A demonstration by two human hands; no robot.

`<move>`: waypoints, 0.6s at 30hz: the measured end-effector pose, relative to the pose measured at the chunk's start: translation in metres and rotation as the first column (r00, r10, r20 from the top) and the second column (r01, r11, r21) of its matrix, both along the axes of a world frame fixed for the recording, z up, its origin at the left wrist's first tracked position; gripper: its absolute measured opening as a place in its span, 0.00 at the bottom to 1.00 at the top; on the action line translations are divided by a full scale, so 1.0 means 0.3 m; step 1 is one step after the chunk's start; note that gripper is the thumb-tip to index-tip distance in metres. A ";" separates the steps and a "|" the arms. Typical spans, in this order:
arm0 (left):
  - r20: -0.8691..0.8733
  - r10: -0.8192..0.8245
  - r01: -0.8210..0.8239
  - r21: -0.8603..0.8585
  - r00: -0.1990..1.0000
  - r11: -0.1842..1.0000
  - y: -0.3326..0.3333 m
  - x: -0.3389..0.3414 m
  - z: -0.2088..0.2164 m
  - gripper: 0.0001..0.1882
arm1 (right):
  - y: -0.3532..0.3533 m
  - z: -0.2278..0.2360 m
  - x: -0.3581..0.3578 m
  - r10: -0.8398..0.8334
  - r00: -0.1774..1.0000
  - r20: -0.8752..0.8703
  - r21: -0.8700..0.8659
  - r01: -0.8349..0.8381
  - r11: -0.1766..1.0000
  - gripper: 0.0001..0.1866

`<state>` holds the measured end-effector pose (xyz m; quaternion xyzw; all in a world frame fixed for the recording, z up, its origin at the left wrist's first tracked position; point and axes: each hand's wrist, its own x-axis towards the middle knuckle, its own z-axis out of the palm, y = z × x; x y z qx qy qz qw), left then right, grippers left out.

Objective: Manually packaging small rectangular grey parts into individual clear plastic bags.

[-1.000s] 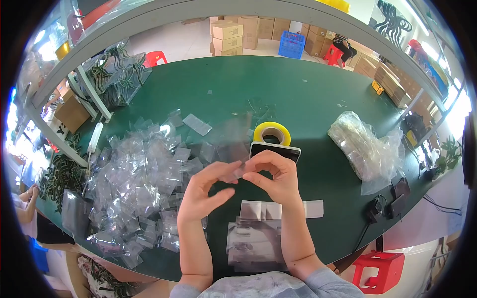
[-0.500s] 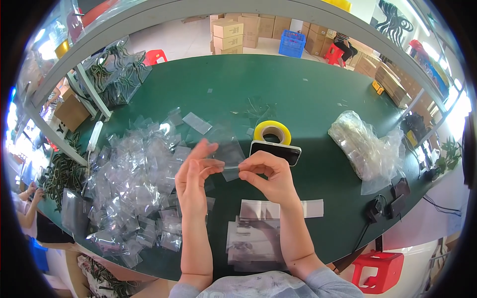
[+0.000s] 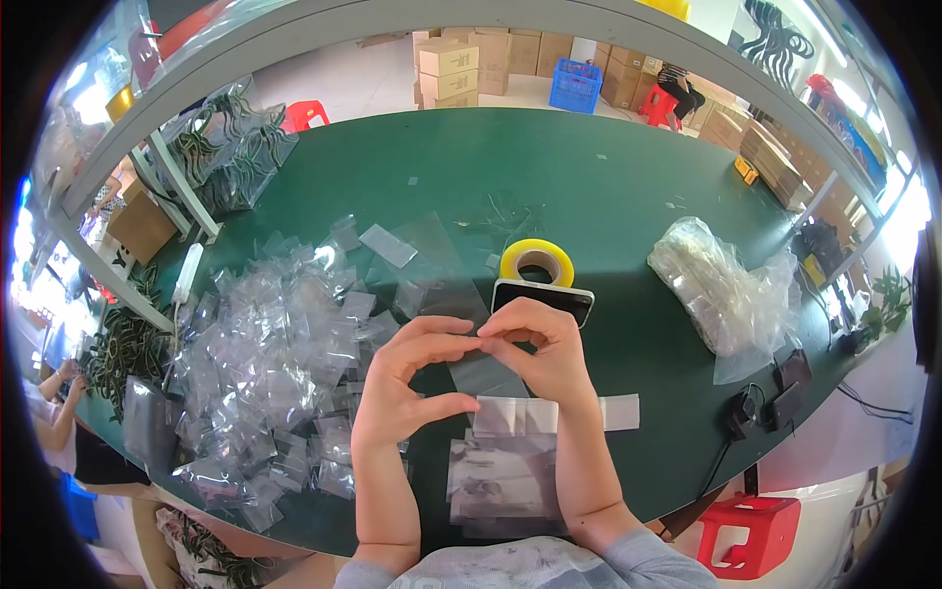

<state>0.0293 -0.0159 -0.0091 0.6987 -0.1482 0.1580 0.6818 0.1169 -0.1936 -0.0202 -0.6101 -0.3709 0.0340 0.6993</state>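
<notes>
Hands meet over a green worktable (image 3: 589,187): the left hand (image 3: 412,378) and right hand (image 3: 545,348) pinch, fingertips nearly touching, the top edge of one clear plastic bag (image 3: 486,373), which hangs below the grip with its long axis pointing toward the person. Both hands sit equally close to it. One yellow tape roll (image 3: 536,262) stands just beyond; one heap of clear bags (image 3: 275,363) lies left, one stack of filled bags (image 3: 500,481) beneath.
</notes>
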 end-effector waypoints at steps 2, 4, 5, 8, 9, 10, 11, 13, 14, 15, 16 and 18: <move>-0.063 0.069 -0.068 0.005 0.996 0.998 -0.029 -0.006 0.019 0.25 | -0.013 0.004 0.002 -0.001 1.000 0.004 -0.007 0.001 1.000 0.10; -0.126 0.139 -0.139 0.015 0.982 0.990 -0.035 -0.013 0.030 0.23 | -0.025 0.018 -0.001 0.010 0.999 -0.031 -0.039 -0.011 0.999 0.12; -0.073 0.191 -0.179 0.147 0.979 0.973 -0.033 -0.018 0.035 0.23 | -0.034 0.030 0.000 0.009 0.999 -0.032 -0.039 -0.011 0.999 0.12; 0.041 0.263 -0.263 0.317 0.964 0.911 -0.043 -0.033 0.056 0.23 | -0.070 0.067 0.000 0.066 0.975 0.213 0.002 -0.068 0.998 0.17; 0.098 0.285 -0.301 0.358 0.953 0.884 -0.049 -0.035 0.059 0.23 | -0.070 0.077 -0.010 0.066 0.975 0.211 0.002 -0.068 0.998 0.17; 0.096 0.285 -0.301 0.359 0.954 0.884 -0.052 -0.037 0.060 0.23 | -0.067 0.087 -0.023 0.039 0.965 0.259 -0.050 -0.027 0.998 0.18; 0.112 0.295 -0.315 0.374 0.949 0.872 -0.054 -0.039 0.060 0.21 | -0.064 0.090 -0.031 0.015 0.951 0.308 -0.100 0.017 0.995 0.18; 0.127 0.302 -0.328 0.388 0.945 0.862 -0.056 -0.039 0.056 0.20 | -0.061 0.075 -0.031 -0.015 0.957 0.288 -0.116 0.051 0.992 0.18; 0.154 0.305 -0.342 0.395 0.940 0.853 -0.057 -0.038 0.052 0.19 | -0.060 0.073 -0.031 -0.019 0.959 0.283 -0.118 0.055 0.992 0.17; 0.181 0.308 -0.356 0.402 0.934 0.844 -0.058 -0.037 0.051 0.18 | -0.059 0.072 -0.030 -0.022 0.960 0.278 -0.119 0.057 0.991 0.16; 0.180 0.309 -0.357 0.402 0.934 0.843 -0.061 -0.037 0.053 0.18 | -0.059 0.073 -0.030 -0.021 0.960 0.278 -0.120 0.057 0.991 0.16; 0.218 0.317 -0.382 0.411 0.923 0.828 -0.067 -0.037 0.058 0.14 | -0.057 0.076 -0.033 -0.040 0.956 0.291 -0.121 0.079 0.990 0.14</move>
